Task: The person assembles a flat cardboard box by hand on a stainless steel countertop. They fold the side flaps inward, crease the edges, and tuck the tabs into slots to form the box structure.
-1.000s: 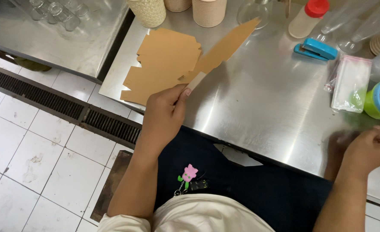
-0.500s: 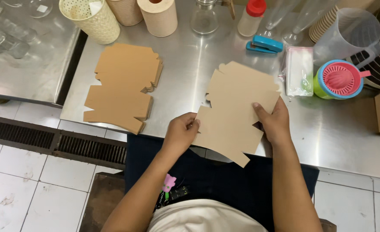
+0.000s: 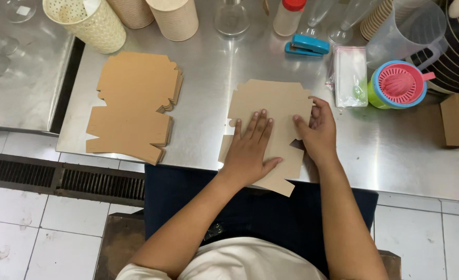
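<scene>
A stainless steel table fills the upper frame. On it, at left, lies a stack of flat cardboard box blanks; at centre a single cardboard blank overhangs the near edge. Along the top stand a perforated cream basket, a blue stapler, a clear plastic bag and a green-and-pink citrus juicer.

Single head-worn view, looking steeply down, close over the steel counter — floor tiles below
</scene>
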